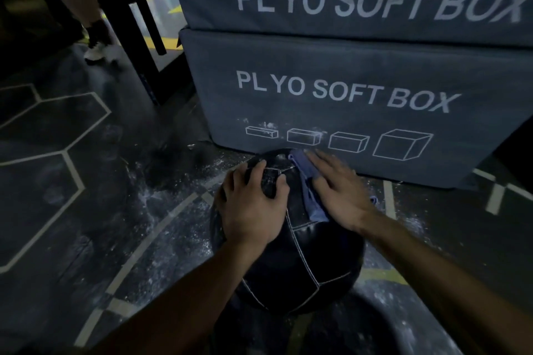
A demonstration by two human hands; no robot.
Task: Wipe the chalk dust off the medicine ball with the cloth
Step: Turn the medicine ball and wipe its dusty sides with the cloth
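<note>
Head view, then: where does the ball sit?

— On the dark gym floor (72, 210), just in front of the stacked plyo boxes (331, 89). The black medicine ball (288, 262) has white stitched seams, and loose chalk is scattered on the floor around it.

— And the hands?

— The left hand (253, 207) lies over the ball's top left, fingers curved to its surface, bracing it. The right hand (337, 190) lies flat, fingers straight, pressing the blue cloth (308, 181) onto the upper right panel.

— How should this stroke go?

— I'd keep the palm broad and the pressure even, and wipe along the panel, working into the seams where dust likely collects. The left hand should hold firm so the ball doesn't roll, then turn it to bring the underside up. A faint pale smear shows near the top seam; refolding to a clean face would help avoid spreading it.
</note>
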